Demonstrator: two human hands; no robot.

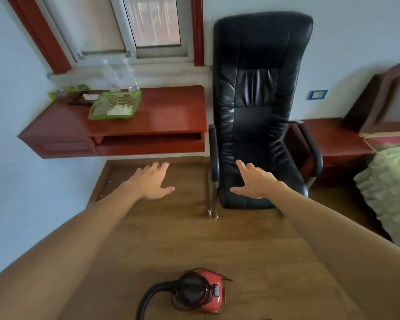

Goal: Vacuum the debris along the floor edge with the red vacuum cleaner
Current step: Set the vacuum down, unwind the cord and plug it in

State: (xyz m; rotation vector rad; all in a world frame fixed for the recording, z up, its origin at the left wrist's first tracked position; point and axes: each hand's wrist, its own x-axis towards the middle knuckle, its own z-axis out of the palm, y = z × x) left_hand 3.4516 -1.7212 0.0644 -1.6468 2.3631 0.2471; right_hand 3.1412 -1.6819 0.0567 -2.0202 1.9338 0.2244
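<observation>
- Fingers of left hand (151, 181) spread and extended, palm down, gripping nothing; thumb points toward the right hand.
- Fingers of right hand (255, 182) likewise splayed, palm down, empty; thumb points toward the left hand.
- Both hands held out in the air at the same height, well apart; bare forearms run back to the lower frame corners.
- Left hand appears over the wooden floor (252, 245) in front of the desk; right hand appears over the seat of the black leather office chair (259, 107); contact with the seat cannot be told.
- Red vacuum cleaner (201, 291) sits on the floor at bottom centre, between the forearms, well apart from both hands; untouched.
- Black hose (148, 299) curves from the vacuum's front toward the bottom edge; thin cord loops around the body.
- Small pale specks of debris (109, 181) lie along the floor edge under the wall-mounted red desk (171, 112), by the left wall; a further pale scrap at the chair's front leg.
- Desk top carries a green tray (134, 98) and two clear plastic bottles (120, 77) below the window (134, 26).
- Red nightstand (333, 139) and a bed (390, 181) with a green cover stand right of the chair.
</observation>
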